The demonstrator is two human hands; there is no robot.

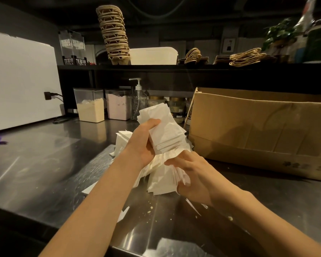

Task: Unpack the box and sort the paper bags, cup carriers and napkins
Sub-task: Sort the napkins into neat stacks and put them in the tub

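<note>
A brushed stainless-steel counter [44, 164], glossy and streaked with reflections, fills the lower half of the frame. At right centre a large brown corrugated cardboard box [258, 130] sits on it with its top open and its near wall creased. A smooth white flat-sided appliance [20, 80] stands at upper left with a black plug in its side. Across the top runs a black shelf [174, 68]; on it a tall, leaning stack of tan moulded-pulp cup carriers [113, 34] stands just beside a white rectangular plastic tub [153, 56], and to the right flat brown paper bags with twisted cord handles [246, 56] lie in low piles. In the middle of the frame, above the counter and just left of the box, is a thick wad of soft white folded paper napkins [165, 130]. The left hand [145, 141] has its grip curled round the upper bundle, thumb over the top edge. The right hand [191, 175] has its grip closed on the fanned lower bundle. More napkins lie loose on the counter behind. At the back stand two clear square canisters of pale powder [90, 106] and a clear pump bottle [138, 102]. Small crumbs [150, 210] dot the steel.
</note>
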